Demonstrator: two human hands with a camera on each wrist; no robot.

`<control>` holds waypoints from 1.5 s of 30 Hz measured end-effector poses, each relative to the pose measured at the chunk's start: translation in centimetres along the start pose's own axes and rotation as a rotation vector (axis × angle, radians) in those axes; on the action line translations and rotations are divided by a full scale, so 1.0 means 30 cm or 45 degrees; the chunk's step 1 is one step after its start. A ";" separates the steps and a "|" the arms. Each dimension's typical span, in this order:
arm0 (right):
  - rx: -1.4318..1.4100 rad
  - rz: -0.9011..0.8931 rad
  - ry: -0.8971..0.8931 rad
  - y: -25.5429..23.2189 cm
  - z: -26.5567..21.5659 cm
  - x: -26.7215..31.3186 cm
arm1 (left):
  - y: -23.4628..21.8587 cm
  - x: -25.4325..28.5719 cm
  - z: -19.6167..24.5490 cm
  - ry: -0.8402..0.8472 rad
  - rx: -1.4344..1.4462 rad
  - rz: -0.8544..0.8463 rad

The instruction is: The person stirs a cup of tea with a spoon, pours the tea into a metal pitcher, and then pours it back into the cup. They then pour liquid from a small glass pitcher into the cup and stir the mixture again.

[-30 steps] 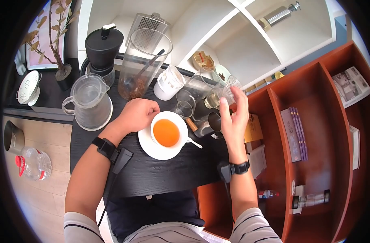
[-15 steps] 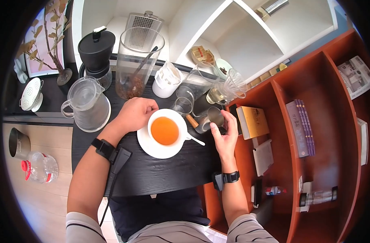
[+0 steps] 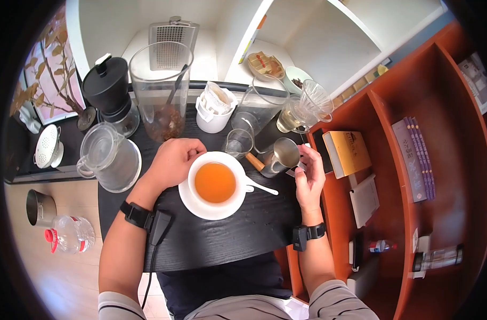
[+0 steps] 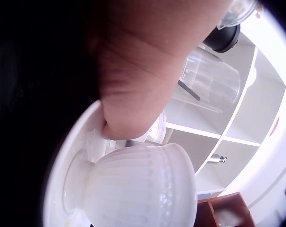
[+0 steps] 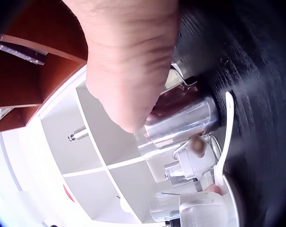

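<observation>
A white cup of amber tea stands on a white saucer, with a white spoon sticking out on the right. My left hand pinches the saucer's far-left edge, its fingers curled. In the left wrist view the ribbed cup is close beside that hand. A steel pitcher stands to the cup's right. Beside it is my right hand, fingers bent loosely and nothing in its grasp. The right wrist view has this hand overlapping the pitcher.
Glass cups, a white canister, a tall glass cylinder, and a glass jug line the table's back. A glass dripper stands behind the pitcher. Red-brown shelves adjoin the table's right side.
My right hand has come down from the glass dripper to the pitcher, then shifted slightly rightward beside it. The left hand stays at the saucer. The head view has shifted.
</observation>
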State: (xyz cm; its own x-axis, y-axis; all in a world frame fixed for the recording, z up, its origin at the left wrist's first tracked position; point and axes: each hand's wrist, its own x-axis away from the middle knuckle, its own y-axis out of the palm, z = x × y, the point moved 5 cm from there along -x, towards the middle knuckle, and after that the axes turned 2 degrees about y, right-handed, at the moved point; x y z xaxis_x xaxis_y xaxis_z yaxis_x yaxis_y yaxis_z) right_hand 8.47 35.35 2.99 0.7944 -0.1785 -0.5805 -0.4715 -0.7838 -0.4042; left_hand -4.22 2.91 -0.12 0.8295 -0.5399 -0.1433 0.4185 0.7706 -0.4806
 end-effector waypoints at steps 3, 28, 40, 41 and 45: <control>0.048 0.036 0.121 -0.010 0.022 0.006 | 0.001 0.000 0.002 -0.005 -0.003 0.004; 0.127 0.055 0.019 -0.037 -0.061 -0.014 | 0.021 0.001 -0.043 -0.021 0.161 -0.043; 0.027 0.100 0.205 -0.034 -0.013 0.001 | 0.014 0.000 -0.027 -0.001 0.124 -0.014; -0.007 0.089 0.298 -0.030 -0.002 0.006 | 0.015 -0.001 -0.033 -0.003 0.130 -0.012; -0.046 0.089 0.284 -0.019 0.004 0.008 | 0.016 -0.001 -0.043 0.008 0.167 -0.022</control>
State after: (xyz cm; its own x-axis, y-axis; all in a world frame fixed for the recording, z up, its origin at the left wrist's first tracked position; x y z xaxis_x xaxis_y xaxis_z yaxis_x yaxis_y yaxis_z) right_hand 8.87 35.81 3.01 0.8273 -0.3568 -0.4340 -0.5173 -0.7851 -0.3407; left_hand -4.53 2.87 -1.47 0.8196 -0.5551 -0.1417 0.4778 0.7988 -0.3656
